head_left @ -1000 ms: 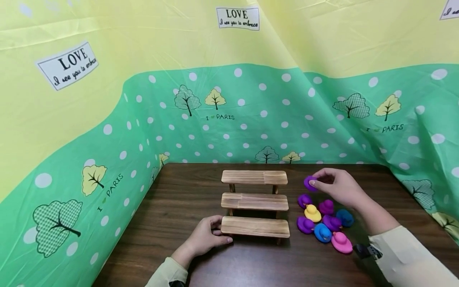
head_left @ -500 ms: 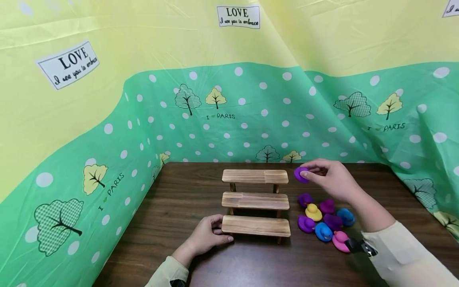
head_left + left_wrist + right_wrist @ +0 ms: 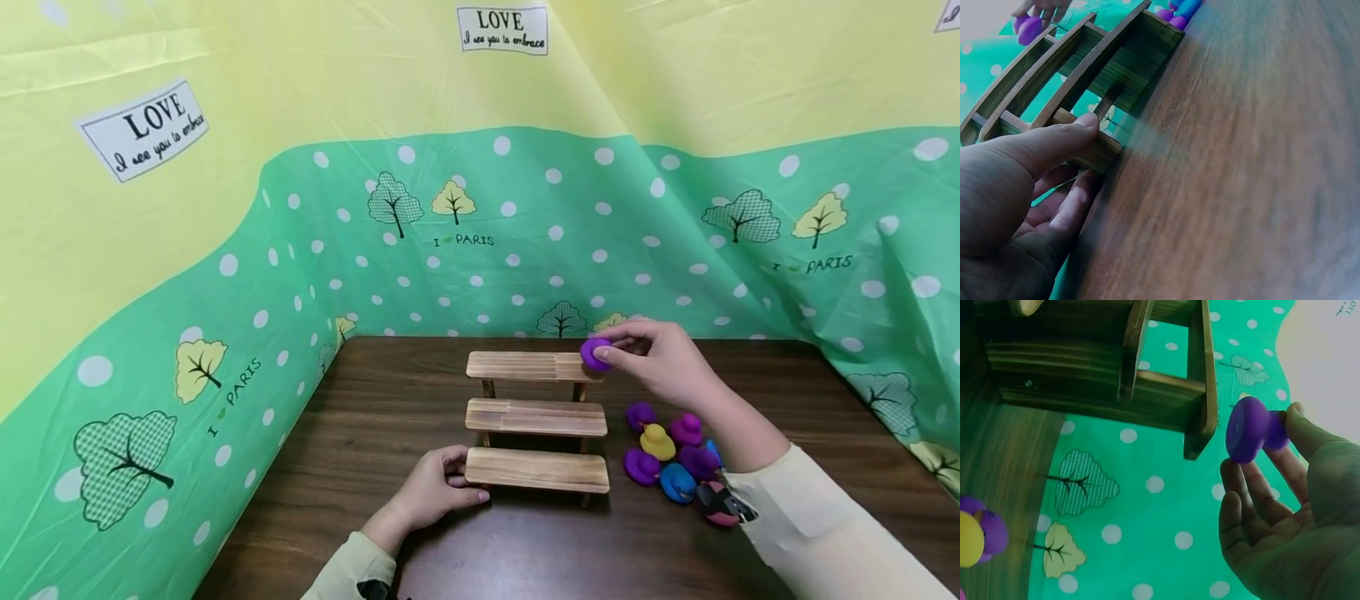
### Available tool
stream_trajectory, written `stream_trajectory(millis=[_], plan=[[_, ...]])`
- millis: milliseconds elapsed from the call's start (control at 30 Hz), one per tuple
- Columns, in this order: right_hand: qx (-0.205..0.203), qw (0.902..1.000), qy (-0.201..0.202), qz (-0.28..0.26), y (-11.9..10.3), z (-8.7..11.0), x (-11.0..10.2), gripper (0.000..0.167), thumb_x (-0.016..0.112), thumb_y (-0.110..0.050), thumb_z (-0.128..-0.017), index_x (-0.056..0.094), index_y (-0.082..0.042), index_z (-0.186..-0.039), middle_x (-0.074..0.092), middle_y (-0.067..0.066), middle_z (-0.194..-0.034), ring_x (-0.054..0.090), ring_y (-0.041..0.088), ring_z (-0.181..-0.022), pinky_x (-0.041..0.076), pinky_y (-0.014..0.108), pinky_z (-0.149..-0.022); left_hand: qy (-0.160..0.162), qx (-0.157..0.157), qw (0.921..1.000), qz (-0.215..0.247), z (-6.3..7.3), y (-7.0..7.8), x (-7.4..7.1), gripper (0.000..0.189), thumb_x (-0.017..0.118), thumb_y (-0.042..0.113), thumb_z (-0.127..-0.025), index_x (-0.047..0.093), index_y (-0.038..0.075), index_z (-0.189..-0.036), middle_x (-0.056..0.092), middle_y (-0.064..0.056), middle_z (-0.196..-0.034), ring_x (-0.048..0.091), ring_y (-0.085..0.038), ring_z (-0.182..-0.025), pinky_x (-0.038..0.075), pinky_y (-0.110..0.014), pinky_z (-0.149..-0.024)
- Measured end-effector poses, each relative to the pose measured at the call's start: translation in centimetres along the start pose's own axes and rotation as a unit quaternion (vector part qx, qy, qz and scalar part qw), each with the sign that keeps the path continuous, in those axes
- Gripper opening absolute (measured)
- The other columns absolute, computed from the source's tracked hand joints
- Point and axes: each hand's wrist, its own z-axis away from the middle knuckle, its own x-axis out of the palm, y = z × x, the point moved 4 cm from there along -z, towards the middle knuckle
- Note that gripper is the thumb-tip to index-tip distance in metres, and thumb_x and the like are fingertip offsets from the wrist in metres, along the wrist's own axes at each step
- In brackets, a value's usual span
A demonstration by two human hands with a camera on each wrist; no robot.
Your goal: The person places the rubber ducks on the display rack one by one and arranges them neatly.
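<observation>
A three-tier wooden stand (image 3: 537, 417) is on the dark table. My left hand (image 3: 431, 492) grips its lower left end; in the left wrist view the thumb (image 3: 1066, 140) lies on a wooden leg piece with the fingers curled beneath. Between thumb and fingertips my right hand (image 3: 663, 358) pinches a purple rubber duck (image 3: 595, 354), held up at the right end of the top tier. The right wrist view has that purple duck (image 3: 1250, 430) tipped sideways, its flat base towards the stand, apart from the wood.
Right of the stand lies a cluster of several rubber ducks: a yellow duck (image 3: 657, 442), a blue duck (image 3: 678, 483), purple ones, and a pink duck (image 3: 722, 515) partly behind the right wrist strap. A green and yellow printed cloth (image 3: 420, 275) hangs round the table.
My right hand has carried the purple duck left and slightly up, from above the duck cluster to the top tier's right end. The left hand keeps its place on the stand.
</observation>
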Motion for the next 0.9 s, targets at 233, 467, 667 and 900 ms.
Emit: stream_trajectory(millis=[233, 467, 667, 900], plan=[[0.002, 0.9995, -0.026, -0.019, -1.2, -1.0, 1.4, 0.024, 0.079, -0.032, -0.096, 0.079, -0.017, -0.114, 0.073, 0.004, -0.109, 0.070, 0.026, -0.081, 0.059, 0.030, -0.062, -0.002, -0.005, 1.0000, 0.001, 0.0, 0.0, 0.0, 0.044, 0.088, 0.001, -0.083, 0.068, -0.001, -0.122, 0.074, -0.006, -0.111, 0.072, -0.017, -0.103, 0.062, -0.029, -0.091], [0.003, 0.9978, -0.047, -0.047, -2.0, -2.0, 3.5, 0.026, 0.080, -0.031, -0.096, 0.079, -0.015, -0.116, 0.074, 0.007, -0.107, 0.071, 0.023, -0.085, 0.063, 0.031, -0.066, -0.003, 0.003, 1.0000, 0.005, -0.1, -0.1, -0.2, 0.045, 0.088, 0.002, -0.083, 0.068, -0.001, -0.122, 0.074, -0.007, -0.112, 0.073, -0.017, -0.103, 0.062, -0.029, -0.091], [0.013, 0.9957, -0.065, -0.065, -2.8, -2.5, 5.4, 0.025, 0.080, -0.030, -0.096, 0.078, -0.015, -0.115, 0.076, 0.007, -0.100, 0.073, 0.023, -0.078, 0.065, 0.042, -0.061, -0.005, 0.003, 0.9999, 0.011, 0.0, -0.1, -0.2, 0.046, 0.088, 0.001, -0.083, 0.068, -0.002, -0.124, 0.074, -0.007, -0.113, 0.073, -0.016, -0.103, 0.062, -0.029, -0.091], [0.019, 0.9966, -0.068, -0.042, -3.9, -3.3, 7.2, 0.023, 0.080, -0.030, -0.096, 0.079, -0.016, -0.115, 0.075, 0.002, -0.101, 0.073, 0.025, -0.083, 0.062, 0.036, -0.065, 0.000, -0.002, 0.9999, 0.013, 0.0, 0.0, -0.1, 0.046, 0.087, -0.002, -0.083, 0.067, -0.003, -0.125, 0.074, -0.008, -0.113, 0.073, -0.016, -0.102, 0.062, -0.028, -0.090]])
